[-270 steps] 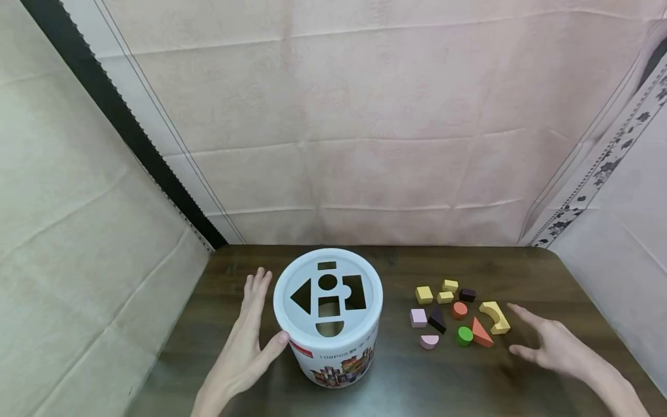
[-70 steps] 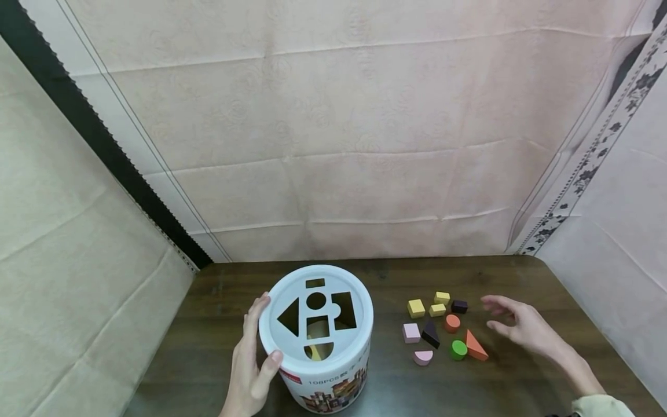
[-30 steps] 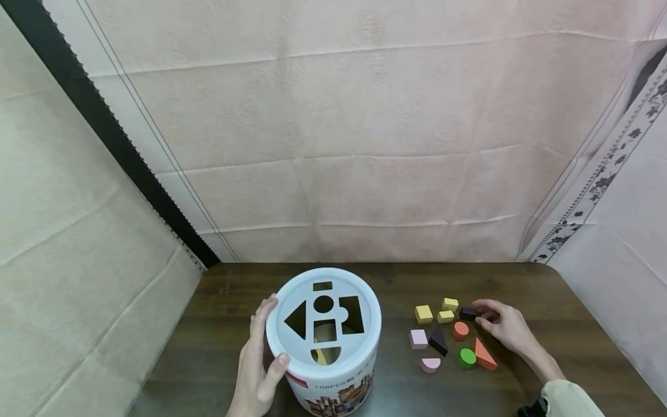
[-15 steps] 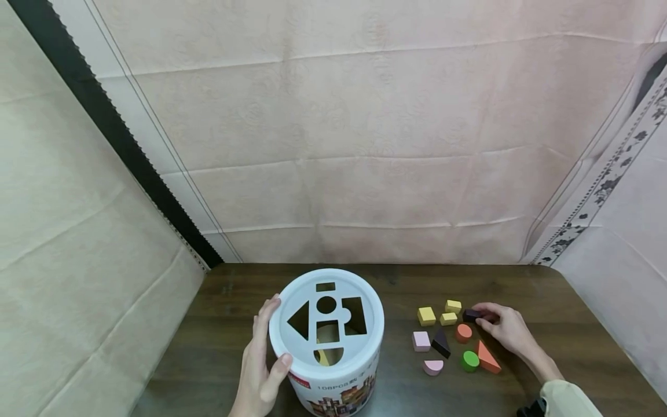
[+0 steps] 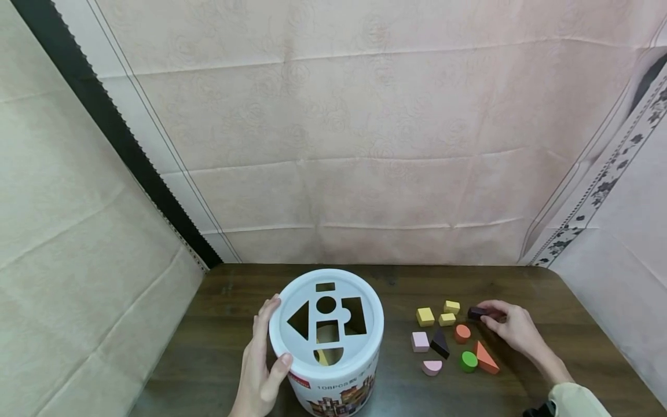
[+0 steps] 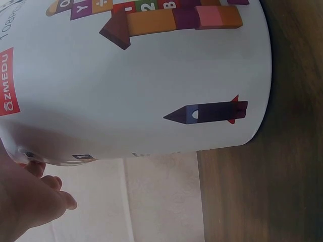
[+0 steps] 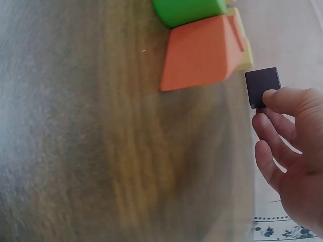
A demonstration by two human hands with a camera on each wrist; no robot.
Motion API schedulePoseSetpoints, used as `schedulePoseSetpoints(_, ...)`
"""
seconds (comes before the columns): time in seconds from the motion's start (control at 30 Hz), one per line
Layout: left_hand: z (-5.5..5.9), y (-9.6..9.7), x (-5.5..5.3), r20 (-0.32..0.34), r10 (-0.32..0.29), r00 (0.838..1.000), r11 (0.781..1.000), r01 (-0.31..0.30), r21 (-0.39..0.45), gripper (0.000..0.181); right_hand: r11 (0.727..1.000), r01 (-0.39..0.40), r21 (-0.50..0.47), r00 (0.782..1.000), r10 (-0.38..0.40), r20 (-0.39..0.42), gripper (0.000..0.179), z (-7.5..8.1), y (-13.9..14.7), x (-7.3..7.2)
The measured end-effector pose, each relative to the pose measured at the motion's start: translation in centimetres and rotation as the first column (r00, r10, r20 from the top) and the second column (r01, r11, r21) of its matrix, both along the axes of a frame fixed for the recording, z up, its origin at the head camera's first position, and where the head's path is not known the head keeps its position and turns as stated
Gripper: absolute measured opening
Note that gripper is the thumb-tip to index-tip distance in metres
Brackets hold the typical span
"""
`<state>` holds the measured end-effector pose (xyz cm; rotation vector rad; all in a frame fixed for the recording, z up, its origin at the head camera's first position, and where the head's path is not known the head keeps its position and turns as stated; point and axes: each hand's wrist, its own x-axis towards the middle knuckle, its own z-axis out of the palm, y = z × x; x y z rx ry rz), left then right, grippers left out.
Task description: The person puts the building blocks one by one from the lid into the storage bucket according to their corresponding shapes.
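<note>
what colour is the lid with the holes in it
Pale blue; the head view shows the lid best.

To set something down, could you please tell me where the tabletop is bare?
The dark wooden tabletop is bare left of the left hand, right of the right hand, and in front of the small multicoloured geometric blocks. It is crowded among them; a narrow strip separates them from the white cylindrical bucket.

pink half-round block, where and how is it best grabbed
Probably pinch the pink half-round block across its middle, straight far edge to curved near edge, coming from above on the near side: its curve faces the viewer, and a gap separates it from the pink square block behind.
</note>
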<state>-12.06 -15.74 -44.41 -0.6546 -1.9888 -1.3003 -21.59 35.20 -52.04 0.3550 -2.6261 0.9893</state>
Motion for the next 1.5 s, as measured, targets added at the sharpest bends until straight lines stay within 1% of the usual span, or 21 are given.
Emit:
schedulePoseSetpoints(0.23,0.0,0.0,0.0,0.007,-0.001,1.0,1.0,0.001,0.0,0.071,0.999,-0.034,-0.013,0.997,0.033,-0.071,0.026,1.4,-0.7,0.0)
schedulePoseSetpoints(0.43,0.0,0.0,0.1,0.006,0.001,1.0,1.0,-0.001,-0.001,0.071,0.998,-0.063,-0.031,0.995,0.06,-0.081,0.027,3.0,-1.8,0.1)
schedulePoseSetpoints(0.6,0.0,0.0,0.1,0.006,0.006,1.0,1.0,-0.006,0.0,0.071,0.996,-0.087,-0.037,0.991,0.082,-0.102,0.027,4.6,-3.1,0.3)
schedulePoseSetpoints(0.83,0.1,0.0,0.1,0.002,0.008,1.0,1.0,-0.008,0.0,0.071,0.983,-0.166,-0.079,0.976,0.152,-0.155,0.03,7.2,-5.1,0.5)
schedulePoseSetpoints(0.97,0.1,0.0,0.1,-0.002,0.012,1.0,1.0,-0.012,-0.001,0.072,0.973,-0.204,-0.105,0.971,0.188,-0.149,0.03,8.9,-6.6,0.9)
schedulePoseSetpoints(1.07,0.0,0.0,0.1,-0.005,0.012,1.0,1.0,-0.012,0.001,0.072,0.97,-0.223,-0.101,0.966,0.206,-0.154,0.03,10.1,-7.7,1.1)
schedulePoseSetpoints(1.27,-0.1,0.1,0.0,-0.001,0.01,1.0,1.0,-0.01,0.004,0.072,0.966,-0.253,-0.052,0.948,0.236,-0.213,0.032,12.1,-9.7,1.2)
schedulePoseSetpoints(1.37,0.0,0.1,0.0,0.005,0.013,1.0,1.0,-0.013,0.003,0.072,0.966,-0.254,-0.042,0.946,0.239,-0.219,0.032,12.8,-10.5,1.2)
schedulePoseSetpoints(1.5,-0.1,0.1,0.1,0.015,0.018,1.0,1.0,-0.018,0.007,0.072,0.965,-0.257,-0.045,0.948,0.242,-0.208,0.03,13.5,-11.5,1.1)
